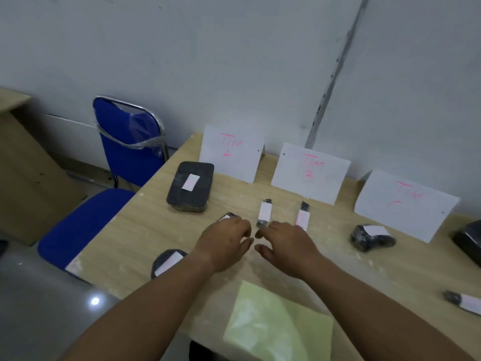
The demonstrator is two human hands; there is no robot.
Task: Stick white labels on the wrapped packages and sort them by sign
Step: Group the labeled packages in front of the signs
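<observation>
Three white paper signs with pink writing lean on the wall: the left sign (231, 153), the middle sign (311, 171) and the right sign (404, 201). A large black package (191, 186) with a white label lies before the left sign. Two slim labelled packages (265, 212) (303, 214) lie before the middle sign, and a lumpy labelled one (371, 237) before the right sign. My left hand (225, 243) hovers with relaxed fingers over a small package (227, 217). My right hand (286, 246) is spread beside it, holding nothing.
A round labelled package (166, 261) lies near the wooden table's left edge (125, 230). A yellow-green backing sheet (276, 324) lies at the front. Another labelled package (466, 302) and a dark package (469, 239) sit at the right. A blue chair (125, 142) stands to the left.
</observation>
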